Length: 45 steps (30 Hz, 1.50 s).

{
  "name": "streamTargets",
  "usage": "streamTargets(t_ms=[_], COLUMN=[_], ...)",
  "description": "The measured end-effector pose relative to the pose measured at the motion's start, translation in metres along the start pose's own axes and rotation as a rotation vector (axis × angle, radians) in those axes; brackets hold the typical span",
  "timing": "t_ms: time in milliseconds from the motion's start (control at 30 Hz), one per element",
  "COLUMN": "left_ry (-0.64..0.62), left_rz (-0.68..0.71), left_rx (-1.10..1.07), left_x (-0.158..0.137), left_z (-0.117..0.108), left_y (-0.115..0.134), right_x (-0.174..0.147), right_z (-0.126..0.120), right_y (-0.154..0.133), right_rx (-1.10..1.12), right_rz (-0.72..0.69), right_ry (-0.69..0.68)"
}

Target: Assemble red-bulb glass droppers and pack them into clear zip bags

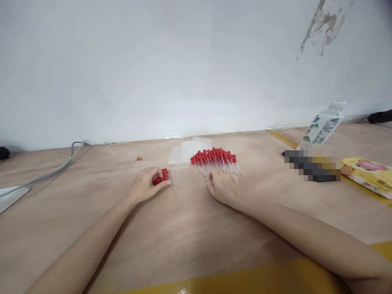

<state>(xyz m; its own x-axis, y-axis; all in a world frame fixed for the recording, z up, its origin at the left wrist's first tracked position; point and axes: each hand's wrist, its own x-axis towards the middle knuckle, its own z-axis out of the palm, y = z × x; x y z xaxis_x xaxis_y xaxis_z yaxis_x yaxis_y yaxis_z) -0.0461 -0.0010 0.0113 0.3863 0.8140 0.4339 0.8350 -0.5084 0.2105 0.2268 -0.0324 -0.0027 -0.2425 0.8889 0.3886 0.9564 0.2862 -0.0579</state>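
My left hand [147, 183] curls around a small pile of red rubber bulbs [164, 174], its thumb along the near side and its fingertips partly hidden among them. Right of the pile lies a row of thin clear tubes [177, 177], one slanting out near my thumb. My right hand [225, 187] rests at the lower ends of the red-topped droppers [216, 157], which lie side by side in a fan with bulbs away from me. Its fingers are curled together; whatever they hold is too small to make out.
Clear plastic bags [191, 149] lie behind the tubes. To the right are a tilted bottle [323, 124], a blurred dark object [309, 165] and a yellow packet [367, 173]. A grey cable [65, 163] runs along the left, and a white wall [153, 73] bounds the wooden table [171, 237].
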Motion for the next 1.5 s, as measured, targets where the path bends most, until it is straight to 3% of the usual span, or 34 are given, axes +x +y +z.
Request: streamTargets(t_ms=[233,467,667,833,1167,1300,1500], left_ry=[0.064,0.244,0.148,0.13,0.078,0.071,0.093], left_rz=[0.047,0.027,0.001,-0.056,-0.124,-0.06,-0.01], left_rx=[0.137,-0.004,-0.389,-0.583,-0.656,-0.55,-0.608], left_x=[-0.003,-0.009,-0.015,-0.016,-0.018,-0.015,-0.017], left_z=[0.008,0.01,0.031,0.048,0.044,0.045,0.05], left_y=[-0.002,0.019,0.055,0.056,0.066,0.068,0.066], right_x=[-0.013,-0.012,-0.018,-0.017,-0.019,-0.021,-0.02], right_z=[0.017,0.016,0.006,0.01,0.007,0.01,0.011], right_y=[0.022,0.021,0.012,0.008,0.0,-0.003,-0.003], right_rx=[0.068,0.405,0.644,0.687,0.719,0.735,0.812], right_rz=[-0.103,-0.228,-0.303,-0.273,-0.299,-0.29,-0.306], right_ry=[0.163,0.223,0.119,0.122,0.104,0.097,0.045])
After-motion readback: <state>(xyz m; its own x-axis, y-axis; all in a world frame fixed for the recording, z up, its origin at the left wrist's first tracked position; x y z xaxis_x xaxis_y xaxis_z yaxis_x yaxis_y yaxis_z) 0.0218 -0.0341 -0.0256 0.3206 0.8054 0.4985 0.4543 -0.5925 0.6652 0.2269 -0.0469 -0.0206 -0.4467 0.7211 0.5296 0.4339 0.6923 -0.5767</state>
